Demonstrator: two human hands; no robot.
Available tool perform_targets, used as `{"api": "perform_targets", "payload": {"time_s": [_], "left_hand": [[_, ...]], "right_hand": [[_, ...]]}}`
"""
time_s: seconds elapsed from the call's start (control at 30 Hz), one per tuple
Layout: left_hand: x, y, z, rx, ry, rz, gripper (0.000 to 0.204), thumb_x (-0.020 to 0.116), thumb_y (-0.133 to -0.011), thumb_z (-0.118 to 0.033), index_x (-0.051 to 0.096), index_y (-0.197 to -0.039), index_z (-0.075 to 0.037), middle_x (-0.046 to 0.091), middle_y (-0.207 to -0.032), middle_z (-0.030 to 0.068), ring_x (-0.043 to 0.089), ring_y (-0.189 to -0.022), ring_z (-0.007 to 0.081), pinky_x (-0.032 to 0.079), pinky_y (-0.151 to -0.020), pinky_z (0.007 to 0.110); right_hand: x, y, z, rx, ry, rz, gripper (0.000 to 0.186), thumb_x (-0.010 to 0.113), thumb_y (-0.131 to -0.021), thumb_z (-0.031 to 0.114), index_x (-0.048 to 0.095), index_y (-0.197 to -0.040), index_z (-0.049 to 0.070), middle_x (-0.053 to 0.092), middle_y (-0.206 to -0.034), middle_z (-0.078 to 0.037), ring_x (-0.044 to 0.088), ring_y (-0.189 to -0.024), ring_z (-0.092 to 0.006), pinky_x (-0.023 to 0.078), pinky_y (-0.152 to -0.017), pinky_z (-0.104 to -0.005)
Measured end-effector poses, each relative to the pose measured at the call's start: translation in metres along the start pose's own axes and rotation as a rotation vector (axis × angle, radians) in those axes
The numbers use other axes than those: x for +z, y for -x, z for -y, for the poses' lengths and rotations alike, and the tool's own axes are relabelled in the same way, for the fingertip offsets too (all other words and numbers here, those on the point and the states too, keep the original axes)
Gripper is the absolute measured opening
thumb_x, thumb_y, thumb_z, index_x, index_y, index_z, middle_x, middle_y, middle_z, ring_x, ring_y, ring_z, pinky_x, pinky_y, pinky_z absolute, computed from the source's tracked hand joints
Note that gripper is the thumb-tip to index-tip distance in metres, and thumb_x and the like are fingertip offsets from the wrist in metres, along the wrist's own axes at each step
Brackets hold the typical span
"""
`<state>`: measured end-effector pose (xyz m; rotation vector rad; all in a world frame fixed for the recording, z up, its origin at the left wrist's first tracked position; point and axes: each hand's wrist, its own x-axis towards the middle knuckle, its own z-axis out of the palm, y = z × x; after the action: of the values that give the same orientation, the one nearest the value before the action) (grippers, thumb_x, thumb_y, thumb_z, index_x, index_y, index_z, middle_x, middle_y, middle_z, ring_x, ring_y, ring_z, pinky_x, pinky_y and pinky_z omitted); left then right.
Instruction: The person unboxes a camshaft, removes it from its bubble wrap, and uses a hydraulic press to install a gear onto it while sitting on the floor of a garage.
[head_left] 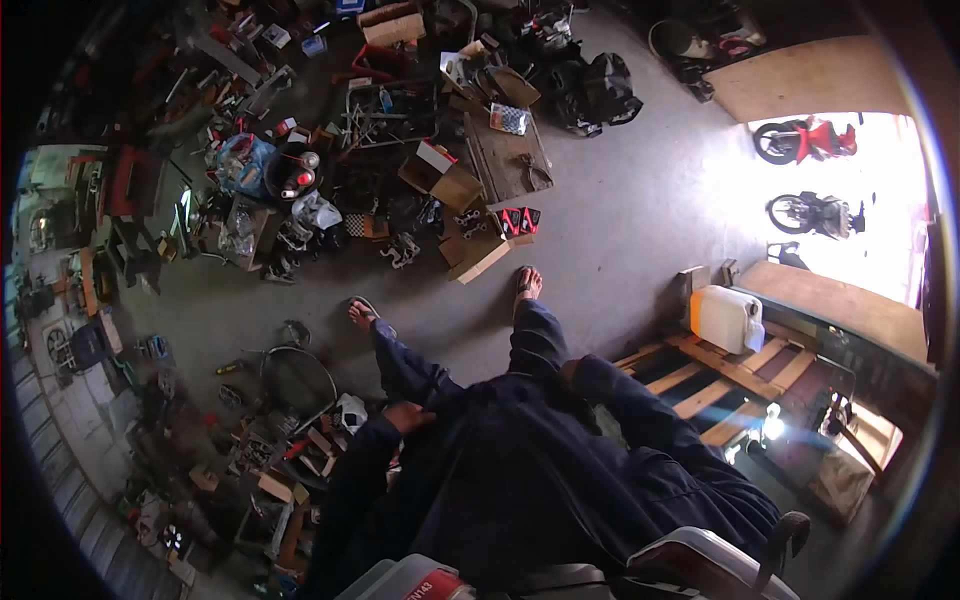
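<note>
Dark navy is shown by the worn jacket and trousers, and grey by the floor. At far right, red is carried by one motorcycle — dark grey by the nearer one. At right, white and orange are seen on a canister, light brown on a slatted pallet. Farther left, a brown cardboard box, red-and-black packets, a blue-and-white patterned packet and a bluish plastic bag are seen.

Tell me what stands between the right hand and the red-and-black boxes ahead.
In this downward view, the right trouser leg and sandalled foot lie between the right hand and the red-and-black boxes.
</note>
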<state>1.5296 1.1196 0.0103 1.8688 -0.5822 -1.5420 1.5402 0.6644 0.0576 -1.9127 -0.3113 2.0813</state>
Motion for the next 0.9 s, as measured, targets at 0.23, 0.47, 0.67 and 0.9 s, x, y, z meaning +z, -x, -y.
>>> {"api": "perform_targets", "payload": {"time_s": [0.23, 0.47, 0.67, 0.9], "left_hand": [[0.04, -0.104, -0.107, -0.277, -0.252, 0.371, 0.044, 0.062, -0.09, -0.043, 0.069, -0.099, -0.001, 0.069, -0.1, 0.0203, 0.066, -0.087, 0.0288, 0.049, -0.086, 0.043], [0.023, -0.203, -0.044, -0.582, 0.732, -0.685, 0.021, 0.065, -0.088, -0.027, 0.06, -0.089, -0.007, 0.064, -0.083, 0.0132, 0.065, -0.069, 0.0285, 0.052, -0.067, 0.04], [-0.006, -0.215, -0.006, -0.654, -0.159, -0.834, 0.015, 0.064, -0.09, -0.019, 0.061, -0.095, -0.006, 0.064, -0.08, 0.0076, 0.063, -0.069, 0.022, 0.051, -0.064, 0.035], [-0.03, -0.237, -0.019, -0.713, -0.283, -1.134, 0.008, 0.065, -0.082, -0.016, 0.064, -0.084, -0.009, 0.065, -0.072, 0.0093, 0.064, -0.063, 0.0309, 0.05, -0.058, 0.04]], "right_hand": [[-0.023, -0.223, -0.264, 0.196, -0.896, 0.363, 0.033, 0.058, -0.093, 0.031, 0.066, -0.112, 0.005, 0.071, -0.094, -0.015, 0.071, -0.077, -0.0263, 0.059, -0.061, -0.042], [-0.185, -0.359, -0.359, 0.463, -0.716, -1.154, 0.046, 0.059, -0.085, 0.041, 0.065, -0.099, -0.003, 0.066, -0.095, -0.028, 0.064, -0.094, -0.0444, 0.051, -0.085, -0.0483], [-0.283, -0.503, -0.342, 0.582, -0.941, -1.338, 0.066, 0.073, -0.078, 0.038, 0.041, -0.117, -0.006, 0.061, -0.105, -0.035, 0.06, -0.101, -0.0496, 0.05, -0.088, -0.05], [-0.278, -0.517, -0.359, 0.307, -0.963, -1.328, 0.071, 0.079, -0.07, 0.039, 0.047, -0.114, -0.008, 0.064, -0.103, -0.031, 0.065, -0.097, -0.0417, 0.053, -0.083, -0.0433]]}}
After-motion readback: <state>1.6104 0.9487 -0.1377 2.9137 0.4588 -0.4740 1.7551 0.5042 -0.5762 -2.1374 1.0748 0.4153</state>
